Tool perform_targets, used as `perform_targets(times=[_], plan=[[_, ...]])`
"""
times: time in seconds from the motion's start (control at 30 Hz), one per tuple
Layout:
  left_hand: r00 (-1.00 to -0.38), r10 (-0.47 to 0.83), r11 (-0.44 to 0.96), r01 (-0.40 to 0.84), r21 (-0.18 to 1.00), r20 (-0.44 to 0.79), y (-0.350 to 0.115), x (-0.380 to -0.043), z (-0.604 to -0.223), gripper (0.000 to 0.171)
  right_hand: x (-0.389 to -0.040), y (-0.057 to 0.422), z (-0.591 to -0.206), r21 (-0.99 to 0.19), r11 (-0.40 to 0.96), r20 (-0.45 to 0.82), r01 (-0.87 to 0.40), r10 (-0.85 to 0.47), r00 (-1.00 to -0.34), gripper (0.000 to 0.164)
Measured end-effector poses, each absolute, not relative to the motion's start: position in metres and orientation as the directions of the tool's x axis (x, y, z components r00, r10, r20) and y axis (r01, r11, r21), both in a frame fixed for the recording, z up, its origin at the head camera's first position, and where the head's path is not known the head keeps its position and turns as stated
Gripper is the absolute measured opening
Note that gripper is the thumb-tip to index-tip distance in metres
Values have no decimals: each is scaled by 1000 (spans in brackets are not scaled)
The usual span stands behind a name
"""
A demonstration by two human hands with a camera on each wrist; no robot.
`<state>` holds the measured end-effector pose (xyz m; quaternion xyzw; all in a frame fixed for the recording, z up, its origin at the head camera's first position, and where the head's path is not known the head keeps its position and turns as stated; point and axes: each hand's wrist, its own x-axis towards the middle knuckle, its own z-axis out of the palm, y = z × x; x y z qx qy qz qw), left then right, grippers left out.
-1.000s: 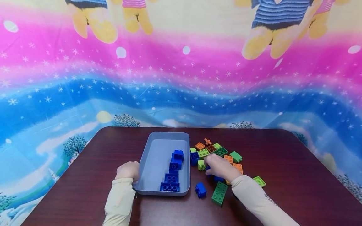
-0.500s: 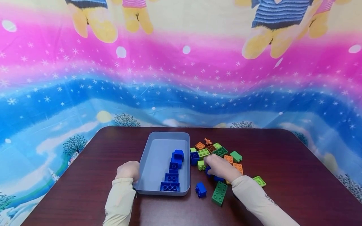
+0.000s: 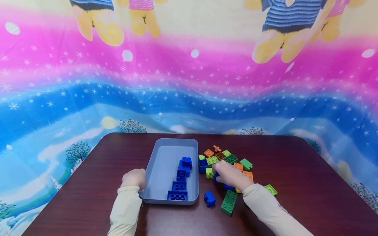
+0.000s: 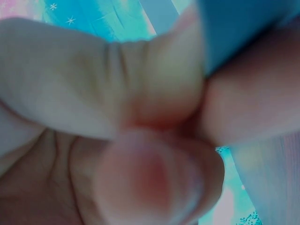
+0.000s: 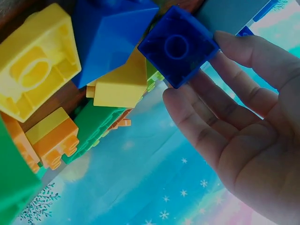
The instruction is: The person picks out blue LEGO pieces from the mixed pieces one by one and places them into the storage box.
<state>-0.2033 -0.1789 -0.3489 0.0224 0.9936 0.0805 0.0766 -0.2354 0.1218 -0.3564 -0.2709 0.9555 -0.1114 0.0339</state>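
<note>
The grey-blue tray [image 3: 162, 164] stands left of the middle of the table, with several blue building bricks [image 3: 177, 195] in a column along its right side. At the tray's near left corner, my left hand [image 3: 133, 178] grips the wall; in the left wrist view the tray wall [image 4: 243, 33] runs between blurred fingers. Over the brick pile, my right hand [image 3: 230, 173] pinches a small blue brick [image 5: 178, 47] between thumb and fingertips, its hollow underside showing in the right wrist view. Right beside those fingertips is a lime green brick [image 3: 209, 173].
Green, orange, yellow and blue bricks lie in a loose pile right of the tray. Nearer the front are a blue brick [image 3: 210, 198] and a dark green brick [image 3: 229, 202]. A lime green piece [image 3: 270, 189] lies off to the right. A printed cloth [image 3: 189, 75] hangs behind the table.
Very little differs. My right hand and the lime green brick beside it sit slightly farther left; my left hand stays at the tray.
</note>
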Motion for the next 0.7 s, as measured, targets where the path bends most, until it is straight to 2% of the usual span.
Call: perform_targets(times=[0.33, 0.7], plan=[[-986, 59, 987, 35, 159, -154, -180, -204, -351, 17, -229, 122, -351, -232, 824, 14, -516, -528, -849, 14], [-989, 59, 985, 35, 168, -139, -179, -202, -350, 17, -216, 112, -334, -205, 787, 50, -582, -585, -809, 12]])
